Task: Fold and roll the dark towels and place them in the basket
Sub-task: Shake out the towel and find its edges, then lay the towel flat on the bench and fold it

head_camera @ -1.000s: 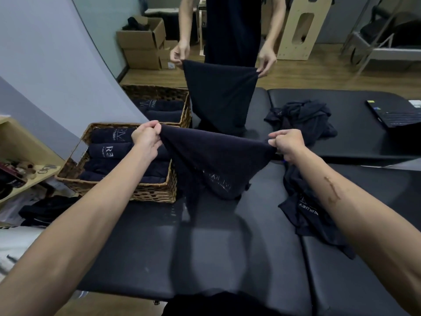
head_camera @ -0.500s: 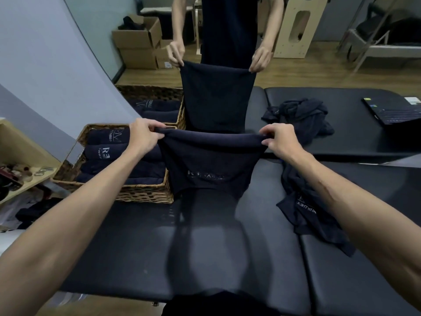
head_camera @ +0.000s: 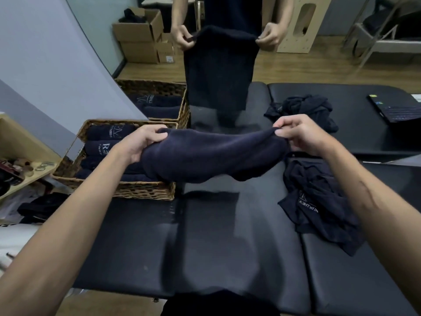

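Beside the wicker basket (head_camera: 127, 192) of rolled towels, the left hand (head_camera: 136, 144) and right hand (head_camera: 305, 135) are each pinching an end of the dark towel (head_camera: 209, 156), which is hanging above the padded table (head_camera: 205, 247); matching the corners and keeping the edge taut should be giving a cleaner fold.

Dim, even indoor light, soft sheen on the black table (head_camera: 227, 236), wide-angle bending at edges, slight motion blur.

— What is the towel (head_camera: 211, 156) looking like, stretching between the two pinching hands?
— Matt, nappy dark cloth. Below the grip, the table (head_camera: 227, 247) is showing smooth, faintly glossy black padding.
— And left of the grip?
— The basket (head_camera: 141, 190) is showing rough woven wicker.
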